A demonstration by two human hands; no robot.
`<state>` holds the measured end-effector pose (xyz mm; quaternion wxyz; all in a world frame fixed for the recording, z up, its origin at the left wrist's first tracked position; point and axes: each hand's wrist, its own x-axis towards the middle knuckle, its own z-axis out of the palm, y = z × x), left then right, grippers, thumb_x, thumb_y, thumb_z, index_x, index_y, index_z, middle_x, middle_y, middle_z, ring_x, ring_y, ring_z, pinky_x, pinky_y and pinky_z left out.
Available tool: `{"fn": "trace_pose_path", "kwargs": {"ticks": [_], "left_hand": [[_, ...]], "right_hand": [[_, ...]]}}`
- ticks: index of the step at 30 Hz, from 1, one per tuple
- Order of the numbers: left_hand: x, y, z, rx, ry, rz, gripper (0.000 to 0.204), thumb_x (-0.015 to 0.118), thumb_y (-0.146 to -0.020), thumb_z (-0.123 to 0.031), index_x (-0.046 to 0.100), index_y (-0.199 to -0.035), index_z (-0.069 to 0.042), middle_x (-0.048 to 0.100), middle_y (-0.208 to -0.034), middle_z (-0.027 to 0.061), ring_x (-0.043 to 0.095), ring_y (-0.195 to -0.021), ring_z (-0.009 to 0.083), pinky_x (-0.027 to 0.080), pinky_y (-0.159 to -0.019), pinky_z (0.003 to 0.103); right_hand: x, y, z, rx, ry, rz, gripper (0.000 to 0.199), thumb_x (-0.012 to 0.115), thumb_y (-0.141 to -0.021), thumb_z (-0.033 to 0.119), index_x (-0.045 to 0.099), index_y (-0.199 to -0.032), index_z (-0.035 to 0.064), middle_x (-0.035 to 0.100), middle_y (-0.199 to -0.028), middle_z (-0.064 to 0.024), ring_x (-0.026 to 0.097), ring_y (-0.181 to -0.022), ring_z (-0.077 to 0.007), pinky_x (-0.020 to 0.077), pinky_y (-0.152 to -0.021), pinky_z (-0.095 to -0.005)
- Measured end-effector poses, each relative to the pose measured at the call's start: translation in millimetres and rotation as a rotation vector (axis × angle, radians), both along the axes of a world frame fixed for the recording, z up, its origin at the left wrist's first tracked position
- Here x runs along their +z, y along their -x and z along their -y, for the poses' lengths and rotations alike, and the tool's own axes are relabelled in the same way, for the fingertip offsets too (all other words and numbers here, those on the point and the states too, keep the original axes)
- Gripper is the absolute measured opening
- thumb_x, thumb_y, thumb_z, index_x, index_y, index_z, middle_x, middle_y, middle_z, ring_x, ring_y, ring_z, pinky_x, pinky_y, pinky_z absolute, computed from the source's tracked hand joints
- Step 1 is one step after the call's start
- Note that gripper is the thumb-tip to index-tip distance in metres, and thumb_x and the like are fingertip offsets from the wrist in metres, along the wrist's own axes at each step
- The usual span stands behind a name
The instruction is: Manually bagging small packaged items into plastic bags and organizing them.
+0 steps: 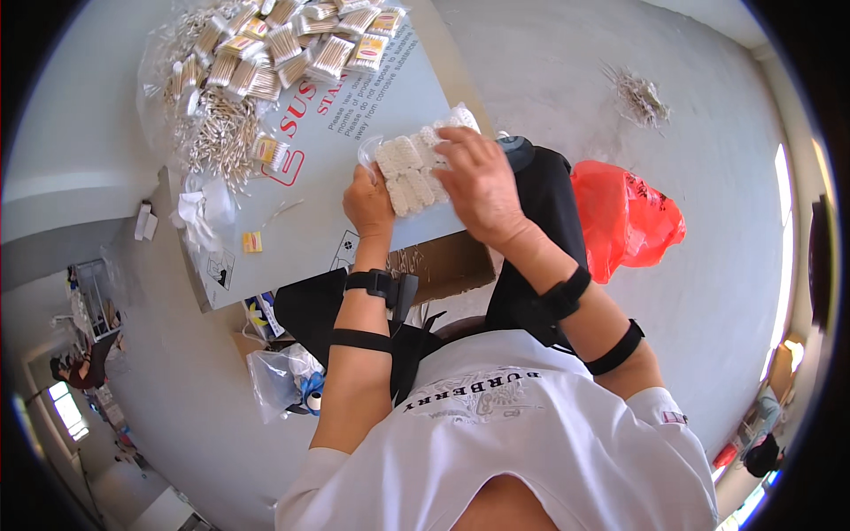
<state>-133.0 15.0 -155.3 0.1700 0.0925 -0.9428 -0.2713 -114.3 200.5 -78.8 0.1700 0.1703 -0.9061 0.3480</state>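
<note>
Head view. Both hands are on a bundle of cotton swabs (414,168), white tips facing the camera and packed in rows. The bundle's long axis runs diagonally, from lower left near the left hand (367,202) to upper right under the right hand (478,181). It sits above the near edge of the grey board (354,133) that serves as counter.

Left grip: fingers curled round the bundle's lower-left end, with clear plastic wrap (370,150) showing just above the thumb. Right grip: fingers spread flat and pressed on the bundle's right side, covering part of it.

Far left of the board: a heap of packed swab bundles (292,44) and loose swabs (217,133). A red plastic bag (624,217) lies on the floor to the right.
</note>
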Motion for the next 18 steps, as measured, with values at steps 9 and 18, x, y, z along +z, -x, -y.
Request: {"fn": "trace_pose_path", "kwargs": {"ticks": [9,18], "left_hand": [[-11,-19,-6,0.053,-0.121,-0.133,0.023,0.056,-0.093,-0.02,0.049,-0.078,-0.005,0.06,-0.061,0.0187,0.06,-0.058,0.041,0.044,-0.05,0.048],[-10,-12,-7,0.01,-0.152,-0.149,0.022,0.059,-0.093,-0.017,0.048,-0.078,-0.005,0.06,-0.061,0.0175,0.061,-0.057,0.0392,0.044,-0.051,0.048]], "right_hand": [[-28,17,38,0.088,-0.483,0.055,0.06,0.043,-0.095,0.043,0.036,-0.145,0.0093,0.036,-0.15,-0.0068,0.026,-0.142,-0.0226,0.0069,-0.116,-0.0516],[-29,27,38,0.074,-0.561,0.144,0.064,0.038,-0.097,0.049,0.029,-0.149,0.0127,0.028,-0.154,-0.0051,0.017,-0.145,-0.0233,0.0033,-0.116,-0.0536]]}}
